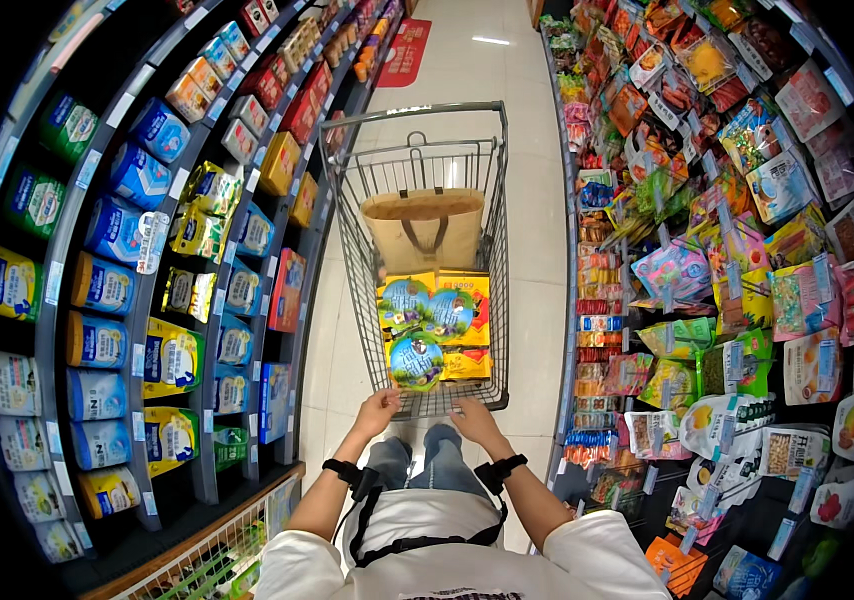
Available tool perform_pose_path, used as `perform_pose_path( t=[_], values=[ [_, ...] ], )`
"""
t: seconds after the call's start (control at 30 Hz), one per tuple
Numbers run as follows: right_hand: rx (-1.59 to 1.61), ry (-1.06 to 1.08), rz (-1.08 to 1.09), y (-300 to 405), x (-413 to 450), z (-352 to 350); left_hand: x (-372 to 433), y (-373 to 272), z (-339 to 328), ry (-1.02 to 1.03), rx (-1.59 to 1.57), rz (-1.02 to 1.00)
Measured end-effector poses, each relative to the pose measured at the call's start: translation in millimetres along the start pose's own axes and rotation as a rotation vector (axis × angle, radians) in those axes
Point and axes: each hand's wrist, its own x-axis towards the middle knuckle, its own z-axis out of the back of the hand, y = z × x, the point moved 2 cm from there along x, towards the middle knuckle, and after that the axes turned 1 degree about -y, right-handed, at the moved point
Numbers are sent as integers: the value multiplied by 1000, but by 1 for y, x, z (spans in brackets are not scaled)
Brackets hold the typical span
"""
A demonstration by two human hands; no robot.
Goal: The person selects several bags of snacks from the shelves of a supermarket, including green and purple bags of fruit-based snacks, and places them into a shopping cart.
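Observation:
A grey wire shopping cart [503,225] stands before me in the aisle. Its near rim is gripped at the left corner by my left hand [378,411], fingers curled. Further right along the same rim, my right hand [474,420] also holds on; its fingertips are partly hidden. Inside the basket, yellow packages [466,363] lie nearest to me. Several green-and-blue rounded snack pouches [416,361] rest on top of them. Behind these stands a brown paper-like bag [397,240] with dark handles, its top gaping. The cart's far bar [427,111] bears writing.
Shelves [209,450] on the left carry tubs, bags and boxes. Hanging snack packets [727,360] crowd the right side. A white wire basket [202,559] is at lower left. A red floor mat or sticker [406,56] lies ahead on the tiled floor [536,322].

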Motion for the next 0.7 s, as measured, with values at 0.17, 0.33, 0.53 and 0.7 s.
perform_pose_path(
  t=[0.17,0.33,0.53,0.7],
  values=[
    [101,-17,7,-21,-15,0,9,-4,5,75,84,-47],
    [123,-11,-275,-12,-55,16,14,4,-2,264,245,-187],
    [242,-321,-411,-28,-127,-23,-6,2,-20,586,479,-294],
    [335,-368,-471,3,-187,-65,-20,35,-31,871,404,-221]
  ],
)
